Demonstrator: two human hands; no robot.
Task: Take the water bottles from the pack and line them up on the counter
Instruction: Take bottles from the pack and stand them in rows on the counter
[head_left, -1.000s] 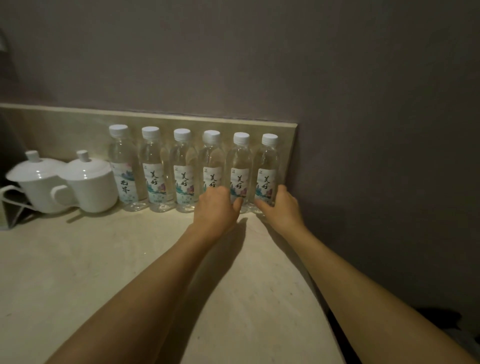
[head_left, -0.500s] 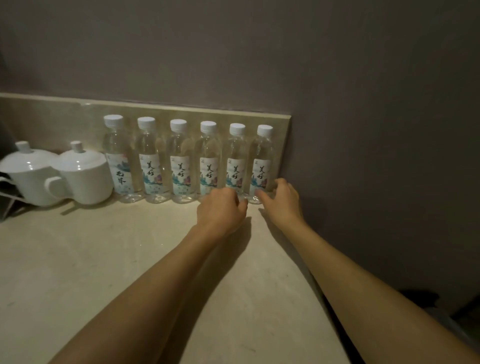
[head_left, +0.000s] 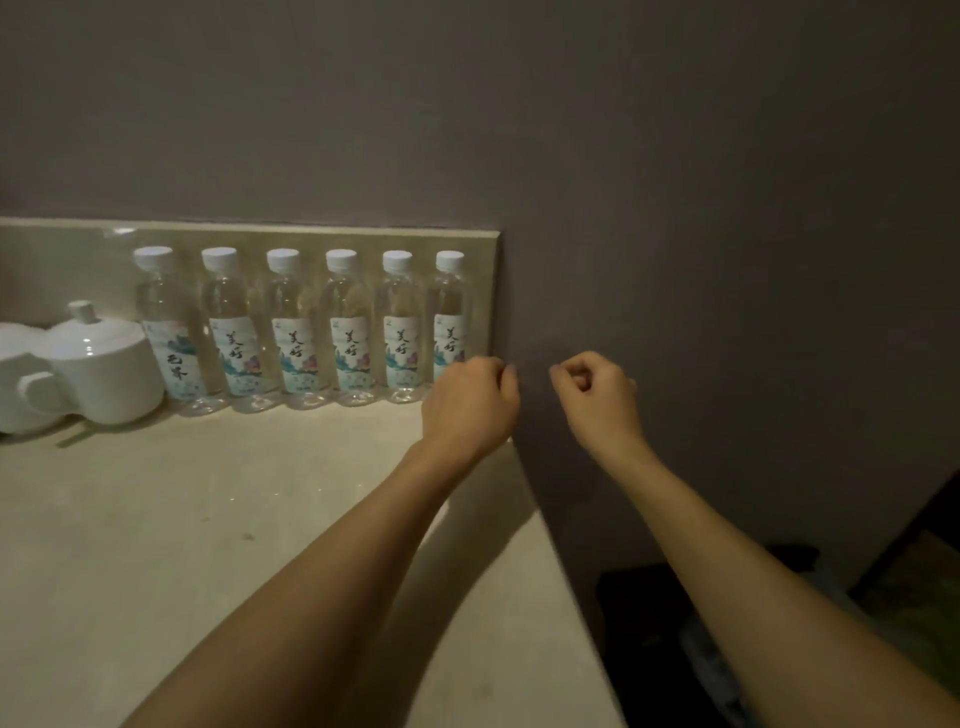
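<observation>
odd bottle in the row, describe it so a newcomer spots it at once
Find the beige backsplash behind the counter; six capped bottles stand in a row against it. Take the leftmost bottle, beside the white lidded cup. Its label is turned, showing different characters from the other five.

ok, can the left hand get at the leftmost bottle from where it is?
Probably yes. The left hand holds nothing, and bare counter lies before the row; only the lidded cup crowds the leftmost bottle, from its far side.
</observation>
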